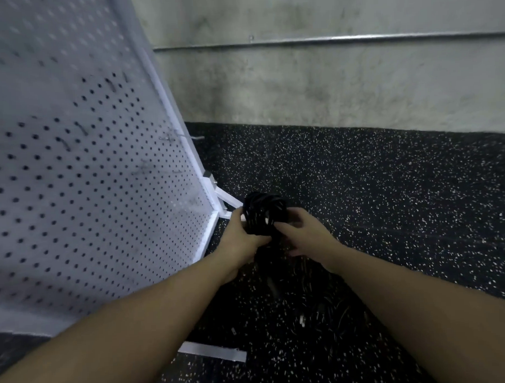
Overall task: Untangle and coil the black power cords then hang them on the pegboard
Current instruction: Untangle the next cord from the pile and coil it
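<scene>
Currently both hands meet over the floor (389, 201), in front of the lower right corner of the pegboard (87, 168). Left hand (243, 237): fingers curled round the left side of a coiled black cord (260, 214), thumb lying across the lower part of the bundle. Right hand (303, 232): fingers bent against the right side of the same coil, index finger pointing in toward the loops; grip looks like a pinch on the strands, though blur hides the fingertips. Coil is held upright between the two hands, off the floor, several loops visible, near the white foot (227, 200) of the pegboard frame but not touching it as far as can be seen.

Pegboard: white, perforated, tilted in view, filling the left side. A few small hooks (81, 128) show on its face; nothing hangs on them.

Floor: black with white speckles. More dark cord (330, 311) lies loose on it below the hands, hard to separate from the floor. A white strip (212, 351) lies near the bottom edge. Grey concrete wall (327, 82) behind, with a thin pipe (326, 40) running across it.
</scene>
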Demonstrator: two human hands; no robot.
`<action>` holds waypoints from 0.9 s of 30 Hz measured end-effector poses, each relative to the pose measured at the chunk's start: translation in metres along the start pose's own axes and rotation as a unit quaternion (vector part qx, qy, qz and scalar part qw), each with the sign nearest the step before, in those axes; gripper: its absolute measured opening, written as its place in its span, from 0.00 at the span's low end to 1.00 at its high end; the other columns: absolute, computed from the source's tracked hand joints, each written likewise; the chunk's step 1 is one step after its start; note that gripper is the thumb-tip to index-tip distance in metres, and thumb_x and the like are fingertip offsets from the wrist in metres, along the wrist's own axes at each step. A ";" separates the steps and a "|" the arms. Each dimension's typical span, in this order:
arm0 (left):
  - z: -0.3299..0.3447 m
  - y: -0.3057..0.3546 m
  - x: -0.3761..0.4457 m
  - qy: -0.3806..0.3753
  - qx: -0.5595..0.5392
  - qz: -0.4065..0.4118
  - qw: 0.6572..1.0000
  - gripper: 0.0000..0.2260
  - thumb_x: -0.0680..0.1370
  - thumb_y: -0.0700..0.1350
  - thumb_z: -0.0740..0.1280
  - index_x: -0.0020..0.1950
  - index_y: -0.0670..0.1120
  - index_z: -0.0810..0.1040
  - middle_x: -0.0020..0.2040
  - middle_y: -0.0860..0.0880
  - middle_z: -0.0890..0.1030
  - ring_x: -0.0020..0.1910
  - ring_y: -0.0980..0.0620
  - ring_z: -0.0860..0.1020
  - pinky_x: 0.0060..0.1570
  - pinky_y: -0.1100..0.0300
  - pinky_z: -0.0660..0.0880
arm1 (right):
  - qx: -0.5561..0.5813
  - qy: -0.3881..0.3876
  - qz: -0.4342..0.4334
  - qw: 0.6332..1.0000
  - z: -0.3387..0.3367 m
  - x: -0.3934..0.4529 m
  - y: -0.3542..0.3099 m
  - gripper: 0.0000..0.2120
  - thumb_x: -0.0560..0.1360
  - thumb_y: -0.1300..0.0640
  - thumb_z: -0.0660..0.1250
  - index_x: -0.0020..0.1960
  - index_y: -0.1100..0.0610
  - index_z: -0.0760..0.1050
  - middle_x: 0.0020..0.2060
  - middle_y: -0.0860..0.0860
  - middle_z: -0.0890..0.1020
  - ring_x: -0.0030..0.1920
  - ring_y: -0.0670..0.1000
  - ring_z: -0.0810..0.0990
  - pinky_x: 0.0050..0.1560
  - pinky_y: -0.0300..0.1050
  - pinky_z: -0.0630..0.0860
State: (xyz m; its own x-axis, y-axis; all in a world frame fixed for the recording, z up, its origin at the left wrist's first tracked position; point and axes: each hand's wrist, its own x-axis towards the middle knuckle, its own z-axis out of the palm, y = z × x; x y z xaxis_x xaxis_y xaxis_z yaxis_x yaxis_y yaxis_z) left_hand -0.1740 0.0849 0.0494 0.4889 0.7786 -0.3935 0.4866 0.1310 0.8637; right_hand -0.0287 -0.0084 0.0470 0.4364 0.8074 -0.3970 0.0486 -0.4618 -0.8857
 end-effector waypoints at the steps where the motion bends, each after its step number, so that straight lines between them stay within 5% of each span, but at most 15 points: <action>1: -0.006 0.016 -0.011 0.007 -0.009 0.019 1.000 0.35 0.74 0.38 0.76 0.74 0.55 0.64 0.56 0.51 0.80 0.49 0.52 0.83 0.37 0.59 0.80 | -0.004 0.016 -0.037 0.999 -0.003 -0.008 -0.016 0.17 0.79 0.47 0.70 0.66 0.48 0.73 0.54 0.49 0.82 0.52 0.52 0.84 0.52 0.58 0.84; 5: -0.028 0.078 -0.061 0.029 -0.006 0.087 0.996 0.33 0.74 0.40 0.77 0.73 0.53 0.66 0.53 0.49 0.80 0.52 0.44 0.83 0.45 0.46 0.83 | -0.045 0.061 -0.180 0.981 -0.017 -0.049 -0.076 0.11 0.80 0.56 0.69 0.62 0.51 0.81 0.49 0.47 0.86 0.49 0.47 0.85 0.56 0.51 0.82; 8: -0.045 0.114 -0.104 0.063 -0.031 0.133 0.989 0.25 0.77 0.43 0.75 0.70 0.49 0.68 0.47 0.48 0.79 0.49 0.43 0.83 0.49 0.40 0.83 | -0.035 0.079 -0.253 0.964 -0.025 -0.089 -0.116 0.10 0.80 0.60 0.68 0.57 0.49 0.81 0.34 0.47 0.86 0.33 0.45 0.83 0.40 0.46 0.83; 12: -0.058 0.154 -0.162 0.134 -0.047 0.207 0.968 0.17 0.78 0.45 0.74 0.59 0.56 0.69 0.47 0.49 0.78 0.53 0.43 0.83 0.53 0.38 0.81 | 0.010 0.068 -0.310 0.948 -0.028 -0.133 -0.163 0.14 0.81 0.61 0.67 0.58 0.42 0.77 0.30 0.47 0.83 0.34 0.47 0.81 0.43 0.52 0.82; 17: -0.078 0.195 -0.218 0.241 -0.027 0.306 0.921 0.22 0.79 0.48 0.73 0.68 0.51 0.67 0.43 0.59 0.76 0.41 0.54 0.78 0.54 0.45 0.80 | 0.080 0.047 -0.367 0.925 -0.024 -0.181 -0.225 0.15 0.81 0.62 0.67 0.57 0.40 0.76 0.27 0.44 0.81 0.31 0.43 0.78 0.36 0.38 0.79; 22: -0.095 0.218 -0.256 0.305 -0.035 0.360 0.881 0.24 0.81 0.47 0.70 0.73 0.51 0.64 0.45 0.60 0.78 0.37 0.67 0.77 0.48 0.59 0.78 | 0.097 0.024 -0.410 0.907 -0.014 -0.206 -0.275 0.16 0.81 0.62 0.67 0.67 0.49 0.75 0.29 0.43 0.82 0.34 0.48 0.77 0.41 0.44 0.81; 25: -0.104 0.226 -0.268 0.318 -0.059 0.366 0.872 0.28 0.82 0.45 0.67 0.78 0.52 0.58 0.52 0.56 0.82 0.43 0.65 0.81 0.48 0.65 0.78 | 0.088 0.012 -0.429 0.899 -0.005 -0.216 -0.298 0.18 0.80 0.61 0.69 0.69 0.49 0.76 0.31 0.43 0.84 0.37 0.50 0.79 0.46 0.51 0.83; 27: -0.110 0.229 -0.270 0.329 -0.076 0.359 0.870 0.29 0.82 0.44 0.66 0.79 0.54 0.56 0.54 0.51 0.83 0.45 0.56 0.83 0.49 0.58 0.80 | 0.083 0.000 -0.426 0.901 0.002 -0.217 -0.309 0.20 0.80 0.60 0.69 0.71 0.51 0.75 0.30 0.43 0.83 0.37 0.50 0.80 0.47 0.51 0.83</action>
State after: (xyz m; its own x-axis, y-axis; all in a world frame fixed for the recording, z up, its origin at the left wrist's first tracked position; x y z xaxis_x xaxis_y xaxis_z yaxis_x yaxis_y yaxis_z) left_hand -0.2743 -0.0283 0.3877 0.0821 0.8693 0.4874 0.1018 -0.4938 0.8636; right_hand -0.1402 -0.0402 0.4061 0.3045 0.8427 0.4440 0.2306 0.3871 -0.8928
